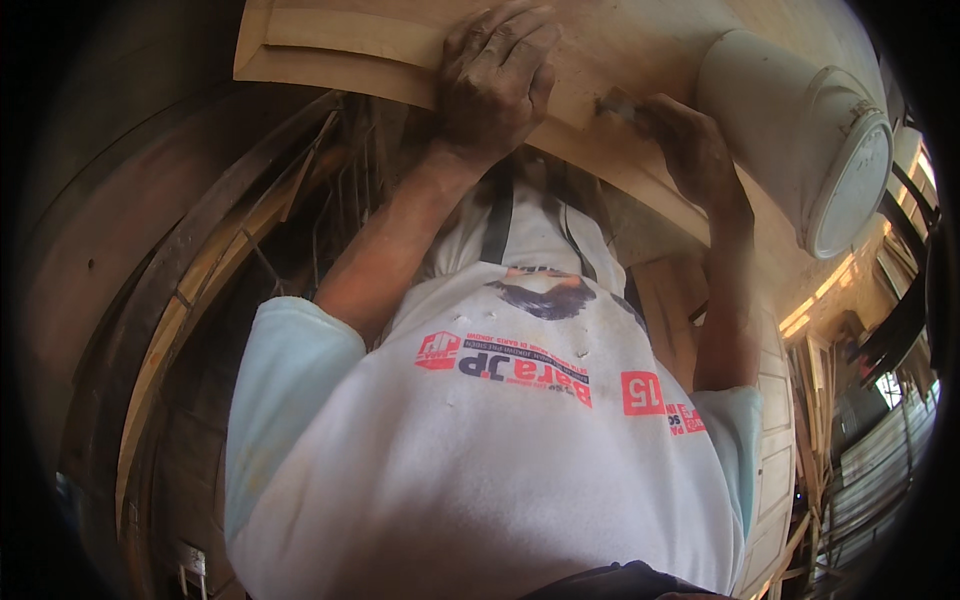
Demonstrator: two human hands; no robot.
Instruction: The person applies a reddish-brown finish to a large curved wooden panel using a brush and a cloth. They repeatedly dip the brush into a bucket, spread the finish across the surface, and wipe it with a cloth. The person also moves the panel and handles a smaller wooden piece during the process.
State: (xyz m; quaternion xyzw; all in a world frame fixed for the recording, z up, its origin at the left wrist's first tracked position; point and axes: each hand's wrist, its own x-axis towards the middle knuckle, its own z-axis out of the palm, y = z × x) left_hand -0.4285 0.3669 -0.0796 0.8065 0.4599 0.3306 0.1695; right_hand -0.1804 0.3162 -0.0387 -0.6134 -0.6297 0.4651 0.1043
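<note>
A pale wooden panel (350, 67) with a stepped, moulded border lies across the top of the view. My left hand (500, 80) rests on its near edge with the fingers curled in. Whatever is under those fingers is hidden. To its right, my right hand (690, 145) is closed, its fingers pinching a small greyish flat piece (618, 103) against the panel's surface. That piece is blurred, so its exact kind does not show. Both forearms reach up from the sleeves of a printed white shirt (480, 450).
Close beside my right hand is a white plastic bucket (760, 125) with a round, pale end (850, 190). Long curved-looking wooden boards (170, 330) stand at the left. Timber strips (820, 400) and corrugated sheets (880, 490) fill the right side.
</note>
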